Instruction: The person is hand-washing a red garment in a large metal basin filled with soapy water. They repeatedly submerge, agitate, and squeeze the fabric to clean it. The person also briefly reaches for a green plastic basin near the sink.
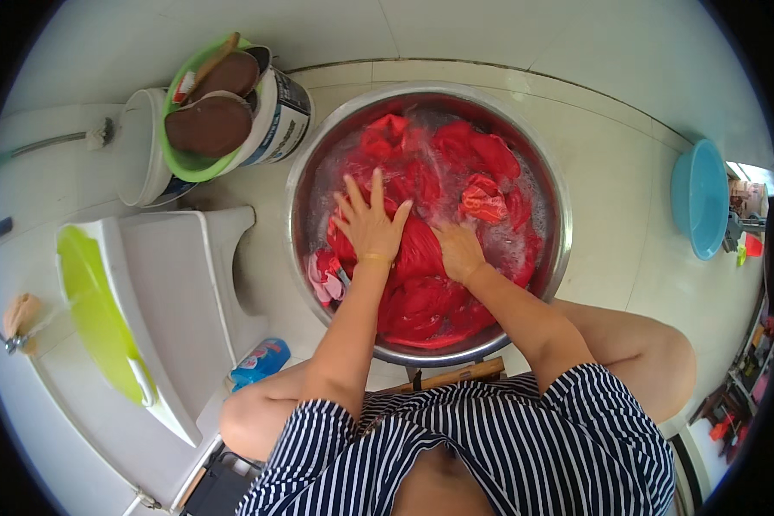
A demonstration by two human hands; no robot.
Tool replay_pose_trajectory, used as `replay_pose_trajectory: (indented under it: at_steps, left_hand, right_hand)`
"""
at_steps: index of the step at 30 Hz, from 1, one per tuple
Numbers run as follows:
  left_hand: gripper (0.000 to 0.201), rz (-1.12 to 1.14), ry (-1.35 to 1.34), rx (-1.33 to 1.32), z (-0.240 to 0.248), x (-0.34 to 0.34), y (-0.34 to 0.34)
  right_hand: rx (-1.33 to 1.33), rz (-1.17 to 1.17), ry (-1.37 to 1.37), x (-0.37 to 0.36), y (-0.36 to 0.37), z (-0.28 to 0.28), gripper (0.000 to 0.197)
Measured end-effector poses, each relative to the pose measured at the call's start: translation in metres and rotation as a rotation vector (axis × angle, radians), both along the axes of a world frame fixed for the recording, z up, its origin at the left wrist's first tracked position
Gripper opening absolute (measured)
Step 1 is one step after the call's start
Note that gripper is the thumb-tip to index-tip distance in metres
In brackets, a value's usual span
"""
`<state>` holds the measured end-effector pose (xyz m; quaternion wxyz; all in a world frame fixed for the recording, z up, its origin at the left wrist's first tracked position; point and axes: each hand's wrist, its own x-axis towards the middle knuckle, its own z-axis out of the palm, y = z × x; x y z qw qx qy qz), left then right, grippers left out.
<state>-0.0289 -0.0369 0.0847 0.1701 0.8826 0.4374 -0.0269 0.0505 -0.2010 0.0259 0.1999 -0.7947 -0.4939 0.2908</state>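
A large round metal basin [561, 232] stands on the floor before me, holding red clothes [426, 305] in soapy water. My left hand [372, 225] is over the left middle of the wet cloth, fingers spread, with nothing in its grasp. Right of it, my right hand [457, 249] reaches down into the red cloth; its fingertips are hidden in the fabric and water. A patterned red piece [483, 199] bunches up just beyond the right hand. At the basin's left wall lies a pink and white cloth [325, 277].
Back left, a green basin [170, 155] with brown slippers [208, 125] and a brush sits on white buckets [288, 116]. A white sink [168, 258] with a green bowl [99, 310] is at left. A blue detergent bottle [262, 363] lies near my knee. A blue basin [699, 199] leans at right.
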Motion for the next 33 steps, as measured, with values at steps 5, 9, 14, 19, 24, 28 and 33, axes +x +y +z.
replay_pose_trajectory:
  at_steps: [5, 9, 14, 19, 24, 28, 33]
  left_hand:
    - [0.068, -0.178, 0.226, -0.119, -0.054, 0.043, 0.017]
    - [0.057, -0.250, 0.223, -0.141, -0.096, 0.053, 0.031]
    - [0.053, -0.298, 0.274, -0.168, -0.114, 0.058, 0.061]
    - [0.052, -0.563, 0.331, -0.282, -0.039, 0.096, 0.089]
    - [0.048, -0.282, -0.028, -0.354, 0.016, 0.035, 0.046]
    - [0.039, -0.478, -0.350, -0.210, 0.074, -0.028, -0.001]
    - [0.035, -0.258, -0.400, -0.155, 0.071, -0.107, -0.042]
  right_hand:
    - [-0.260, -0.094, -0.069, 0.000, 0.000, -0.009, 0.040]
    - [-0.342, -0.080, 0.219, 0.009, 0.002, -0.047, 0.039]
    - [-0.499, 0.787, -0.028, 0.053, 0.047, -0.045, 0.035]
    - [-0.387, -0.030, 0.393, 0.090, 0.075, -0.044, 0.041]
    - [-0.657, -0.145, 0.326, 0.077, 0.075, 0.036, 0.043]
    - [0.100, -0.430, 0.159, 0.055, 0.064, 0.101, 0.045]
    - [0.133, 0.083, 0.231, 0.012, 0.053, 0.080, 0.051]
